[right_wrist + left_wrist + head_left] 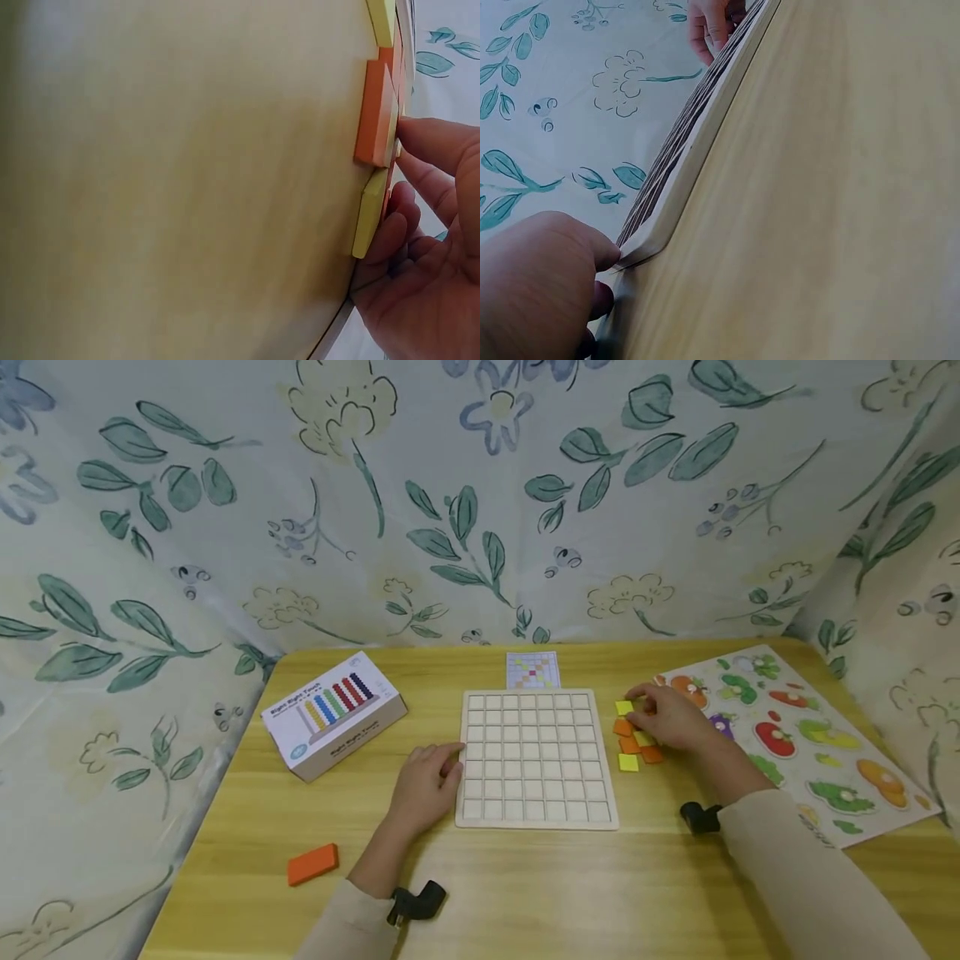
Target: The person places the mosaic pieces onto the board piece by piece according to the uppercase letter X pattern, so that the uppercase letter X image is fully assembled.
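Note:
A square wooden grid board (537, 825) lies in the middle of the table, its light cells bare. At its left edge my left hand (422, 789) touches the rim with loosely bent fingers; in the left wrist view a fingertip meets the board's corner (649, 244). My right hand (671, 718) is over a small group of square tiles just right of the board. Its thumb and index fingertips are apart, close around a yellow tile (623, 707). Other tiles lie beside it, among them an orange tile (651, 754) and a yellow tile (628, 763).
A small pattern card (532, 668) lies behind the board. A white toy box (333, 714) stands at the left, an orange block (312, 864) nearer the front. At the right, under my right forearm, lies a vegetable puzzle board (775, 768). Patterned cloth surrounds the table.

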`<action>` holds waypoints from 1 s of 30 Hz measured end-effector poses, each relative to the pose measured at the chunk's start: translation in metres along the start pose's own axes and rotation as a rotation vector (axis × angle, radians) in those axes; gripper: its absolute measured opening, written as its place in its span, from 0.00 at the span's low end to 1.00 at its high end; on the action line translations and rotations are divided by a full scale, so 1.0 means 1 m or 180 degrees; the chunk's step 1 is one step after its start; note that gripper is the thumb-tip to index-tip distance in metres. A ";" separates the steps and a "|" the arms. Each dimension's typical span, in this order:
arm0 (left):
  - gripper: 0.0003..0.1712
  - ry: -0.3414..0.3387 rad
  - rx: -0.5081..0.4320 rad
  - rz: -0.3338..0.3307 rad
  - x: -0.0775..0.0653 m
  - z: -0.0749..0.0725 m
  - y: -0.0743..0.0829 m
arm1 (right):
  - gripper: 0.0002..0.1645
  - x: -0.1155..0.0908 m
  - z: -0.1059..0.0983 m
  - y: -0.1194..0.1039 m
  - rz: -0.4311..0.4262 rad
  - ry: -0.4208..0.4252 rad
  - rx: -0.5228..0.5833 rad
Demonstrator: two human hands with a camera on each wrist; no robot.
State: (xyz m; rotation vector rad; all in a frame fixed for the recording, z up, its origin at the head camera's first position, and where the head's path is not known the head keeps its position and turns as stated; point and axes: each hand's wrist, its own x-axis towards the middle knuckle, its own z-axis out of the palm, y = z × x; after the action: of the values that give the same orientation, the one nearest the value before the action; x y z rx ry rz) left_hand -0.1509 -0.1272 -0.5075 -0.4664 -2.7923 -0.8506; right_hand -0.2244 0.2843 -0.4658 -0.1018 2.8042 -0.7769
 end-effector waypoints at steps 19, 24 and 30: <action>0.18 0.0060 0.0037 -0.0044 -0.004 0.004 -0.001 | 0.22 -0.002 0.003 0.002 -0.0134 0.0100 -0.0150; 0.18 0.0058 0.0052 -0.0092 -0.004 0.002 0.000 | 0.23 -0.001 0.002 0.002 0.0017 -0.0030 0.0063; 0.18 0.0067 -0.0003 -0.0118 -0.003 0.001 0.000 | 0.23 -0.004 -0.002 -0.020 -0.0045 0.0023 0.0154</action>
State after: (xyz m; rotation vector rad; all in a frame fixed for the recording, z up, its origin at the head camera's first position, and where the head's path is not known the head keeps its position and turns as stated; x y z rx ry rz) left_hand -0.1486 -0.1271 -0.5090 -0.4047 -2.7899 -0.8594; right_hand -0.2204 0.2685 -0.4526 -0.1111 2.7923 -0.8495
